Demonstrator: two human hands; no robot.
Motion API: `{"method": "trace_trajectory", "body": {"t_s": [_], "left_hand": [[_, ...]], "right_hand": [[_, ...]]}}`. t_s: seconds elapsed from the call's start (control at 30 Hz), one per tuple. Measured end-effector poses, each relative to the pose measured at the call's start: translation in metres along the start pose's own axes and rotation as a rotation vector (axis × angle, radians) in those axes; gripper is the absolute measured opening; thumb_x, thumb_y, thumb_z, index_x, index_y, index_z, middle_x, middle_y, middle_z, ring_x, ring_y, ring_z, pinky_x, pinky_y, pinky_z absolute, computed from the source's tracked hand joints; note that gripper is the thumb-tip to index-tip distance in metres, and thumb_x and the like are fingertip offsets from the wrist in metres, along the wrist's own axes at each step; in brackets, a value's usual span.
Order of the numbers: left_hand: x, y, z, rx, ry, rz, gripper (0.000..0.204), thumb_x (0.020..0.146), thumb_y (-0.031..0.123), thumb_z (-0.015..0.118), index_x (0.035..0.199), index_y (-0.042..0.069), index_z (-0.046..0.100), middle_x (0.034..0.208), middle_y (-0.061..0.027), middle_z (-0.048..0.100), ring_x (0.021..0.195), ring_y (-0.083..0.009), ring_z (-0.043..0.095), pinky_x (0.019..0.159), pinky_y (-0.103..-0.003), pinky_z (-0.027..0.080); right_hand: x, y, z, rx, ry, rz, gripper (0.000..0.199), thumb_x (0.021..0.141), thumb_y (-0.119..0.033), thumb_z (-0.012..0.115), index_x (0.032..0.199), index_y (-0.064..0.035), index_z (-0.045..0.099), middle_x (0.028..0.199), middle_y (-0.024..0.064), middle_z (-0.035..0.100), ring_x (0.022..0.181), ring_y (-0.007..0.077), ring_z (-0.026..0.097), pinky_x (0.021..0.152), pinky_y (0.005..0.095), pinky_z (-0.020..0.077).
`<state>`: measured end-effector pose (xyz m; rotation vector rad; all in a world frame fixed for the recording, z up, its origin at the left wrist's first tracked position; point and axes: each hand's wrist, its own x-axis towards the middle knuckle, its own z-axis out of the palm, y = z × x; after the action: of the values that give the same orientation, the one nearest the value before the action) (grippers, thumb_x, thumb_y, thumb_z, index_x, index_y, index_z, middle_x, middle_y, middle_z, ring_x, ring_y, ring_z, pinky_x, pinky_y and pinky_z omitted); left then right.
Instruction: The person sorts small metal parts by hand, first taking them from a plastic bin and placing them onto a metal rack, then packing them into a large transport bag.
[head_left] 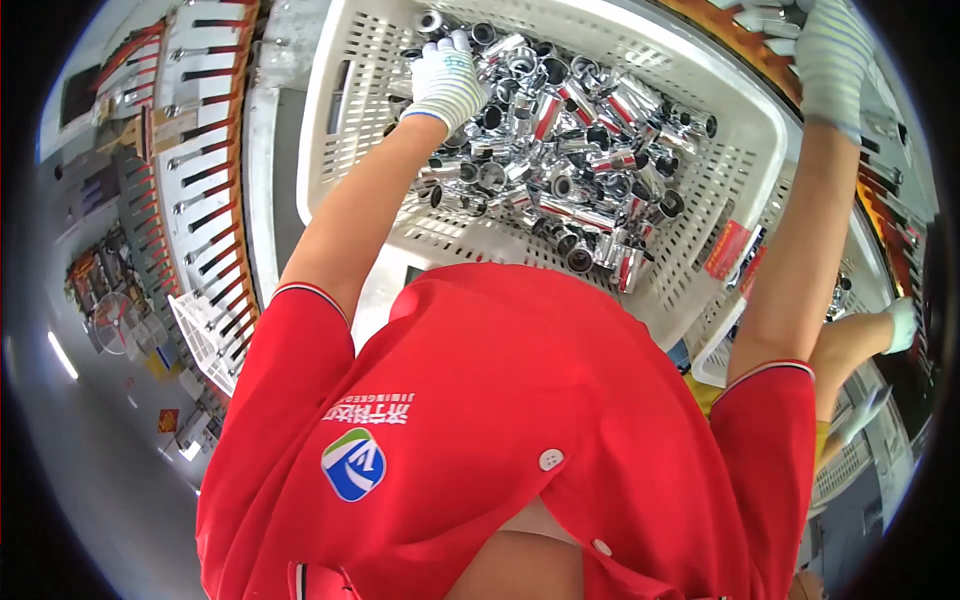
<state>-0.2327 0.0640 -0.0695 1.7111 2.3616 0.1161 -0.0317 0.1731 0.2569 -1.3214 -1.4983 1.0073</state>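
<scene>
A white perforated plastic basket (312, 150) in front of me holds a heap of shiny chrome cylindrical sleeves (560, 185), several with red bands and dark openings. My left hand (447, 82), in a striped white knit glove, lies on the sleeves at the basket's far left part. Its fingers stretch forward, a little apart, and nothing shows held in them; the thumb side is partly hidden. Reaching to the far right, my gloved right hand (836, 60) is smeared by motion and cut by the upper edge. It is over the orange-edged line, beside metal parts (765, 20); its fingers are hidden.
Along the left runs a rack line (212, 180) with dark-handled metal pieces in a row. At the right, a co-worker's gloved hand (900, 325) is near a similar line. A second white basket (712, 355) stands beside mine. A fan (115, 320) is far left.
</scene>
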Motion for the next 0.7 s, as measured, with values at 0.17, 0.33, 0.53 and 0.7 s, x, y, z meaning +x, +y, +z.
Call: {"method": "trace_trajectory", "body": {"t_s": [0.17, 0.33, 0.53, 0.7], "left_hand": [[-0.011, 0.023, -0.024, -0.157, -0.293, 0.062, 0.058, 0.080, 0.036, 0.079, 0.124, 0.001, 0.064, 0.122, -0.0213, 0.069, 0.111, -0.0359, 0.070, 0.093, -0.045, 0.057], [-0.056, 0.018, -0.019, -0.147, -0.352, 0.354, 0.053, 0.086, 0.032, 0.070, 0.130, 0.002, 0.063, 0.119, -0.0230, 0.070, 0.111, -0.0371, 0.068, 0.100, -0.047, 0.053], [-0.097, 0.047, -0.032, -0.262, -0.444, 0.920, 0.061, 0.083, 0.030, 0.071, 0.137, 0.005, 0.063, 0.115, -0.0211, 0.070, 0.104, -0.0398, 0.067, 0.095, -0.051, 0.053], [-0.143, 0.079, -0.011, -0.134, -0.659, 0.925, 0.066, 0.080, 0.041, 0.074, 0.140, 0.014, 0.065, 0.119, -0.0183, 0.069, 0.104, -0.0377, 0.068, 0.091, -0.053, 0.055]], "right_hand": [[-0.019, 0.049, -0.010, 0.371, -0.122, 0.160, 0.039, 0.103, -0.033, 0.068, 0.121, 0.0019, 0.069, 0.055, -0.0085, 0.035, 0.047, 0.0084, 0.038, 0.057, 0.0282, 0.0460], [0.011, 0.127, -0.051, 0.951, -0.142, 0.219, 0.036, 0.110, -0.024, 0.058, 0.129, 0.0053, 0.064, 0.056, -0.0081, 0.040, 0.053, 0.0083, 0.040, 0.065, 0.0331, 0.0455], [-0.012, 0.114, -0.034, 0.750, -0.116, 0.278, 0.047, 0.107, -0.035, 0.064, 0.132, 0.0040, 0.064, 0.061, -0.0044, 0.054, 0.057, 0.0104, 0.053, 0.070, 0.0333, 0.0536], [-0.027, 0.112, -0.015, -0.554, -0.184, -0.519, 0.032, 0.102, -0.033, 0.069, 0.107, -0.0033, 0.079, 0.082, 0.0060, 0.074, 0.077, 0.0122, 0.069, 0.072, 0.0326, 0.0567]]}}
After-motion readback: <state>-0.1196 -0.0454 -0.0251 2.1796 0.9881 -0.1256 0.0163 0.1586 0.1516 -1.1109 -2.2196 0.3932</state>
